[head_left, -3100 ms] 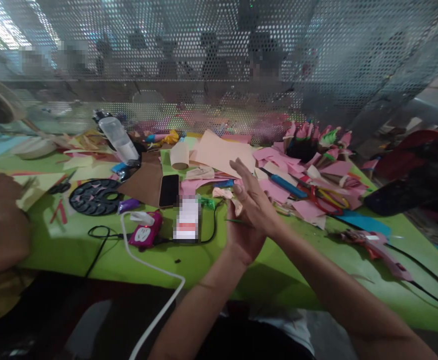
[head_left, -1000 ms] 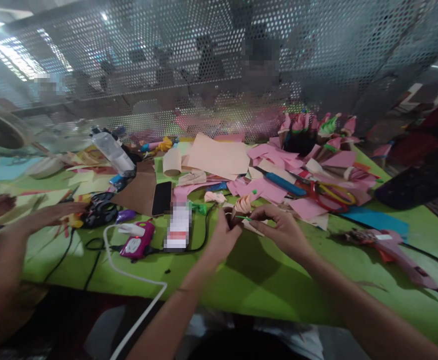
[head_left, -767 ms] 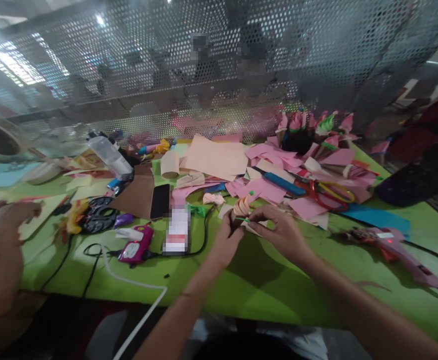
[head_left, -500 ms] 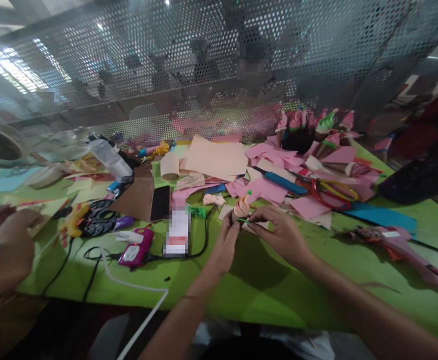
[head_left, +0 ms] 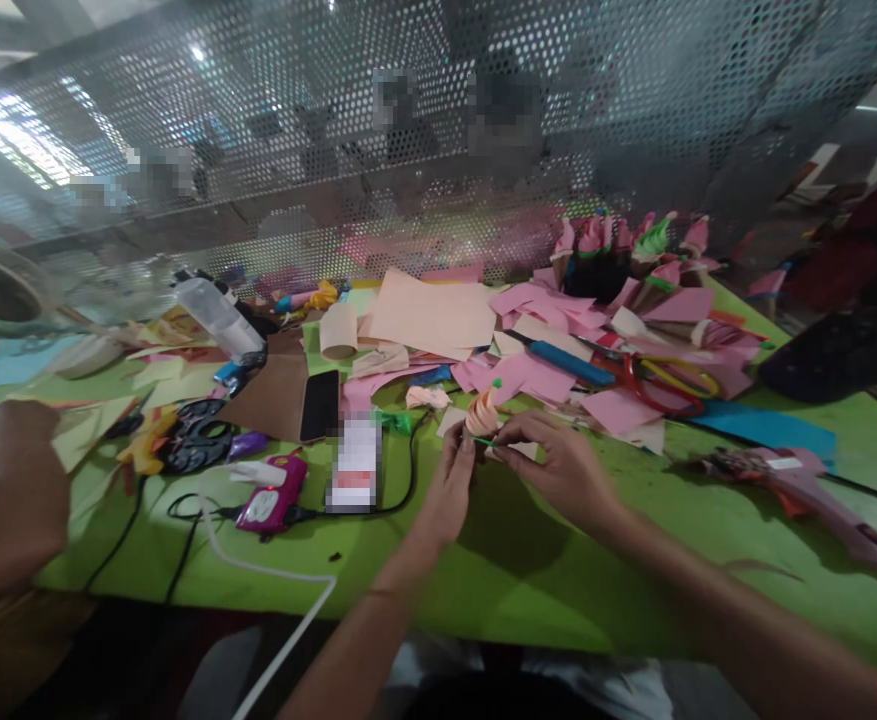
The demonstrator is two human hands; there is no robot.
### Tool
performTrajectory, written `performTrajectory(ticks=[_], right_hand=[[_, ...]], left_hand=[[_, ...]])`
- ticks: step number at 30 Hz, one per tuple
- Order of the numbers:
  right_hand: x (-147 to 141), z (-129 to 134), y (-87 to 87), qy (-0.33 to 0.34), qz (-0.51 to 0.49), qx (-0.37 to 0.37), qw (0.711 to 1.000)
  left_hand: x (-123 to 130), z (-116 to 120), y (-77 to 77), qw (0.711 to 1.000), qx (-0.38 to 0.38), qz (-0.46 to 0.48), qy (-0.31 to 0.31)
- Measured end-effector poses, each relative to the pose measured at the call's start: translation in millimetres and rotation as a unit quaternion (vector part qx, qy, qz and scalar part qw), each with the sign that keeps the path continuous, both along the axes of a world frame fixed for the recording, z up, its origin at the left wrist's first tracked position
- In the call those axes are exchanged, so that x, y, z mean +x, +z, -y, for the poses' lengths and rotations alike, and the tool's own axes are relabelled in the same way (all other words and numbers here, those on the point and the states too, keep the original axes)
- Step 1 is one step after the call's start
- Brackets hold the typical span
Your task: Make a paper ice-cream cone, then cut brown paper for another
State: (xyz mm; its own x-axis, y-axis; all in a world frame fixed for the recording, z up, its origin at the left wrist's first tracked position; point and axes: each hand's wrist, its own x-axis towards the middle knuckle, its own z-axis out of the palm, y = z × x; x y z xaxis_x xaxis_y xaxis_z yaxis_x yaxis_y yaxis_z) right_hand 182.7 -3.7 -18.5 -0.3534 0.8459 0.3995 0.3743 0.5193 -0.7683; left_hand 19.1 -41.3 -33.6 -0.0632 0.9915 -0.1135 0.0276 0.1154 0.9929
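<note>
Green table [head_left: 543,590], scattered paper [head_left: 434,315], perforated screen [head_left: 438,190] behind.

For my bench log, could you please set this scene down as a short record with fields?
Left hand: holds the swirl ornament
Right hand: pinches the green strip at its base
Ornament: peach, upright, green tip
Left side: black phone
Right side: pink glue gun
Behind: peach paper sheet
Table: green

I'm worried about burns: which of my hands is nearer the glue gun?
Right: your right hand is left of the glue gun; your left hand is farther left.
</note>
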Motion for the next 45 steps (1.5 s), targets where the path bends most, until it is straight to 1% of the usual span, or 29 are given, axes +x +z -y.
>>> performTrajectory(ticks=[5, 9, 14, 21, 31, 36, 41, 43, 45], right_hand=[[0.0, 0.0, 0.0, 0.005, 0.008, 0.014, 1.0], [-1.1, 0.1, 0.4, 0.005, 0.0, 0.017, 1.0], [-1.9, 0.9, 0.8, 0.004, -0.013, 0.007, 1.0], [-2.2, 0.6, 1.4, -0.003, -0.023, -0.018, 1.0], [-2.3, 3.9, 3.7, -0.032, -0.023, -0.022, 0.999], [-2.6, 4.3, 3.8, -0.048, -0.009, -0.007, 0.999], [-2.5, 5.1, 5.1, -0.037, -0.007, -0.006, 0.999], [-2.4, 5.2, 4.9, -0.037, -0.005, -0.01, 0.999], [-2.3, 5.1, 4.2, -0.046, 0.005, -0.01, 0.999]], left_hand=[[-2.3, 0.8, -0.7, 1.0, -0.027, -0.012, -0.009], [-3.0, 0.5, -5.4, 0.999, -0.033, 0.019, -0.003], [-2.9, 0.3, -8.5, 0.998, -0.046, 0.051, 0.011], [-4.8, 0.2, -13.6, 0.997, -0.049, 0.059, -0.002], [-3.8, 5.2, -4.9, 0.999, -0.046, 0.026, -0.006], [-3.4, 5.4, -0.1, 0.999, -0.031, 0.001, -0.01], [-1.8, 5.5, 2.0, 0.998, -0.053, 0.013, 0.002], [-1.1, 5.8, 2.2, 0.999, -0.044, 0.013, 0.005], [-0.2, 6.3, 3.2, 1.0, -0.016, 0.013, -0.004]])
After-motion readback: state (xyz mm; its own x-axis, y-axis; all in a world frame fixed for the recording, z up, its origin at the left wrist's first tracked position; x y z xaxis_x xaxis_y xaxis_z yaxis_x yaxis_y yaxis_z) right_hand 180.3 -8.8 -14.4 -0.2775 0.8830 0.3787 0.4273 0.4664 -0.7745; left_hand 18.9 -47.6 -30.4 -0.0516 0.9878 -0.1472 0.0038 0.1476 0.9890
